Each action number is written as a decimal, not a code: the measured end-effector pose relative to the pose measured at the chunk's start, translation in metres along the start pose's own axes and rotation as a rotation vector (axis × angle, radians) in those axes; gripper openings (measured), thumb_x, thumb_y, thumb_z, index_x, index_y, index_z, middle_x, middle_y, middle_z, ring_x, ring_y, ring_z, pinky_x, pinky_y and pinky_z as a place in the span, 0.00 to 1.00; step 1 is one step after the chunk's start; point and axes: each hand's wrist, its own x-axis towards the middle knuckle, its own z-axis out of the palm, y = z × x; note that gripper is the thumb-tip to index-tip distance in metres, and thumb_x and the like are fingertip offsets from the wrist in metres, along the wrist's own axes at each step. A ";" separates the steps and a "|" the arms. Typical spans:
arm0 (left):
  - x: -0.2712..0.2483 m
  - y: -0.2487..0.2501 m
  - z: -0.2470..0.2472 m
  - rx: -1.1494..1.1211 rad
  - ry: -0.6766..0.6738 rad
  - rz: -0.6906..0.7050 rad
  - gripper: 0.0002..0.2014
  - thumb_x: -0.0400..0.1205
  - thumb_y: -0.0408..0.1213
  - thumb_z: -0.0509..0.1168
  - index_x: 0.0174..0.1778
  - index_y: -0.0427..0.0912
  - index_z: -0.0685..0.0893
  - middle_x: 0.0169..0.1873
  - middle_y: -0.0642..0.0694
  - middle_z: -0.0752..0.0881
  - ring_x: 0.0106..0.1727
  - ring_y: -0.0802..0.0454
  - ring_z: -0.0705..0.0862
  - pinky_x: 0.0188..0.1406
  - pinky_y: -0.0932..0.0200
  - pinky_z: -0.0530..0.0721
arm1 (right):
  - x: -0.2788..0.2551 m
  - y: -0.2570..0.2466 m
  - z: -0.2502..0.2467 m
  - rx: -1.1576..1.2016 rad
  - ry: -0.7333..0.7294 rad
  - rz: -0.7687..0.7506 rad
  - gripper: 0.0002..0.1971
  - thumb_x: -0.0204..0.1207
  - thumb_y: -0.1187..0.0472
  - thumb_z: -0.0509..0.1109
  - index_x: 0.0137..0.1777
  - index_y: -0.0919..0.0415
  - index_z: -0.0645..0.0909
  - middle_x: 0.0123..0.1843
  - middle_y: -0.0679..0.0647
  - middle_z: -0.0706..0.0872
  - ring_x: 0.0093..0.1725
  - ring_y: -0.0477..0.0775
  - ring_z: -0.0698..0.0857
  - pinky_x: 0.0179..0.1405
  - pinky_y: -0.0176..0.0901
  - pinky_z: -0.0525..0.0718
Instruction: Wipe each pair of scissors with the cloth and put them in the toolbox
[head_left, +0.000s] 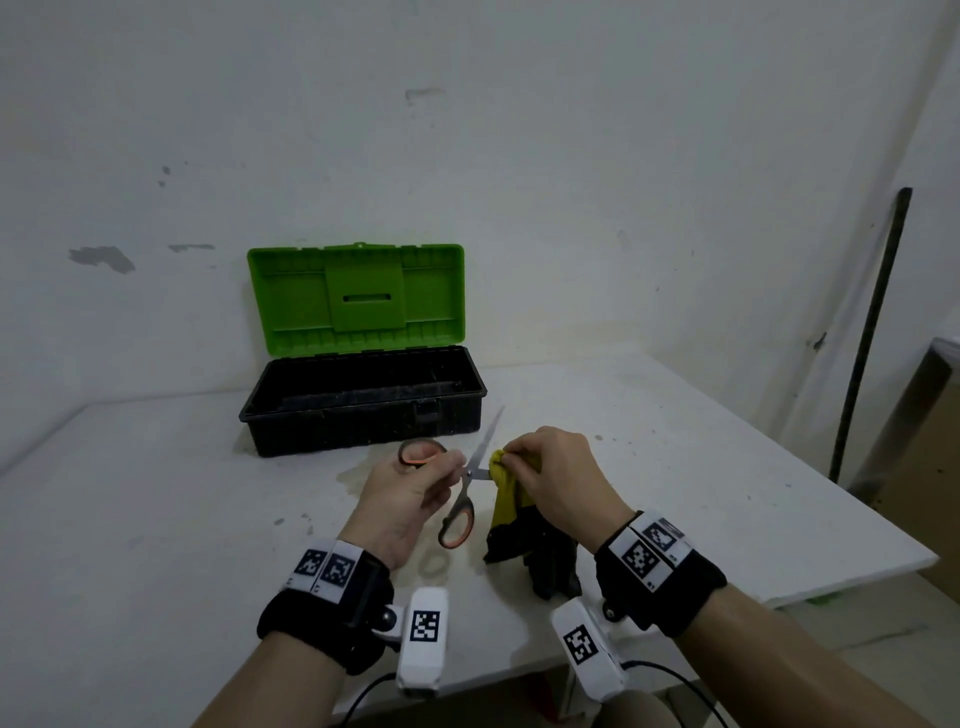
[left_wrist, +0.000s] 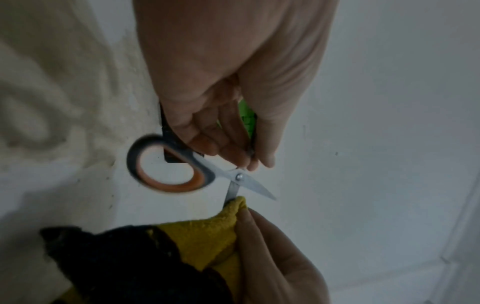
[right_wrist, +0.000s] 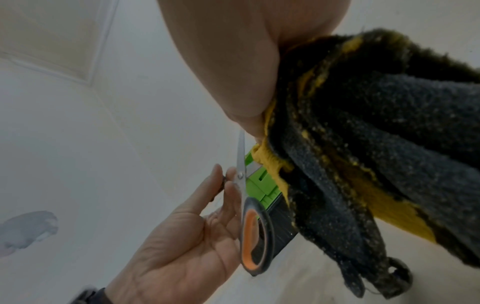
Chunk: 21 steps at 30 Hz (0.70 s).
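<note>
Presently left hand (head_left: 402, 493) pinches the scissors (head_left: 460, 491) near the pivot, blades spread, above the counter (head_left: 156, 519). Right hand (head_left: 558, 478) pinches the cloth (head_left: 506, 499) round one blade. Toolbox (head_left: 363, 410) stands open just behind; bare counter lies to either side.

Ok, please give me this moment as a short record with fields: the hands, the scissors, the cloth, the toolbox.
left hand: left hand holds the scissors near the pivot
right hand: right hand pinches the cloth around one blade
scissors: scissors, orange and dark handles, blades spread open, held above the table
cloth: cloth, yellow and dark, hangs down from the hand
toolbox: toolbox, black, green lid up; no scissors visible inside
stage: wiping, not yet stored
</note>
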 end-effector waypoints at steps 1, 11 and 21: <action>0.000 -0.002 0.001 -0.009 -0.008 0.018 0.04 0.78 0.30 0.75 0.47 0.36 0.88 0.40 0.42 0.92 0.42 0.52 0.88 0.47 0.59 0.84 | 0.000 -0.001 0.001 -0.002 0.001 -0.002 0.11 0.82 0.53 0.67 0.54 0.55 0.89 0.49 0.52 0.89 0.48 0.50 0.84 0.45 0.34 0.72; -0.010 -0.012 0.007 0.185 -0.039 0.075 0.12 0.90 0.46 0.60 0.58 0.42 0.82 0.48 0.45 0.88 0.52 0.41 0.91 0.43 0.46 0.88 | -0.003 -0.003 0.001 0.015 -0.019 -0.022 0.10 0.82 0.54 0.67 0.54 0.55 0.89 0.49 0.52 0.89 0.48 0.50 0.84 0.45 0.34 0.72; -0.013 -0.019 0.012 -0.005 -0.095 0.004 0.09 0.91 0.42 0.59 0.64 0.48 0.80 0.55 0.39 0.86 0.47 0.44 0.88 0.40 0.51 0.86 | -0.011 -0.014 0.016 0.079 -0.030 -0.153 0.09 0.81 0.56 0.68 0.49 0.57 0.89 0.45 0.53 0.84 0.44 0.51 0.82 0.47 0.47 0.82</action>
